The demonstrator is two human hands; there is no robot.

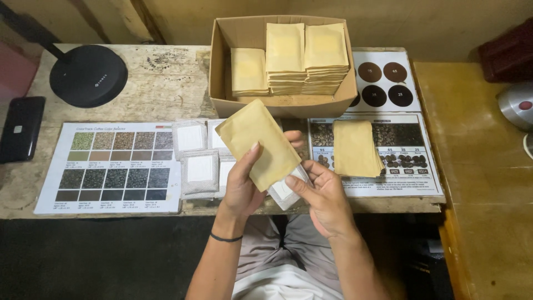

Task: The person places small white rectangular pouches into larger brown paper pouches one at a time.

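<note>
My left hand (242,183) holds a tan paper pouch (257,141) tilted above the table's front edge, thumb on its face. My right hand (325,194) grips a small white filter bag (284,191) whose upper part is tucked under the pouch's lower end. A few more white filter bags (198,169) lie on the table just left of my hands. A small stack of tan pouches (355,147) rests to the right on a printed chart.
An open cardboard box (222,72) at the back holds three stacks of tan pouches. A colour chart sheet (111,166) lies at left, a bean chart (408,150) at right. A black round lamp base (88,75) and a black phone (21,128) sit far left.
</note>
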